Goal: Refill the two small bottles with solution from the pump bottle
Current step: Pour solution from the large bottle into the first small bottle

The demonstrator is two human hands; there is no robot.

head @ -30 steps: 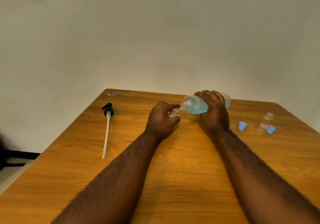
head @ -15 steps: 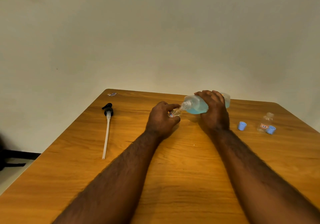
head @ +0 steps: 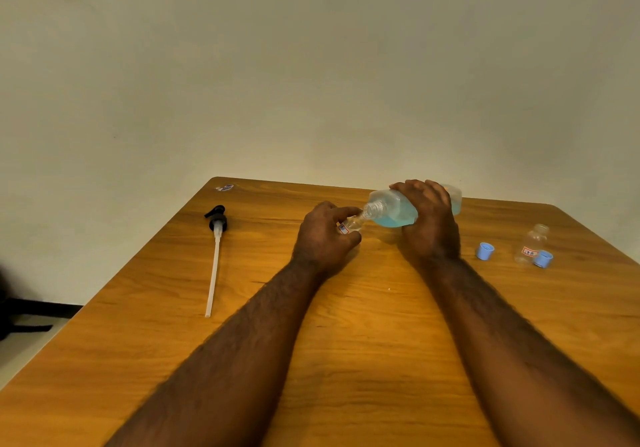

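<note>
pump bottle (head: pixel 393 212), with its pump off, is tipped nearly flat in the right hand (head: pixel 431 228). that hand's fingers curl over the top of the clear body, and the blue solution is pooled along the lower side. the open threaded neck points toward the left hand (head: pixel 323 242) and sits right at the mouth of the small bottle (head: pixel 352 224). the left hand grips this bottle, tilted, with thumb and fingers curled round it, just above the desk (head: pixel 363 342). only the bottle's clear shoulder and a bit of red and white label show past the knuckles. whether solution is running across cannot be told. set against the frames from half a second and a second ago, almost nothing differs: both hands keep the same grips in the same spots, the pump bottle has the same tilt, and the blue level inside looks the same. on the outer side of the right hand, a blue cap (head: pixel 485 251) stands near the wrist. farther out the second small bottle (head: pixel 533 245) stands upright, clear and uncapped, with a second blue cap (head: pixel 543 259) touching its base; none of these has moved. well out past the left hand, the black pump head (head: pixel 217 219) lies on the desk with its white tube stretching back toward the person, also where it was. beyond it, a small scrap (head: pixel 225 188) sits at the far corner of the desk.
</note>
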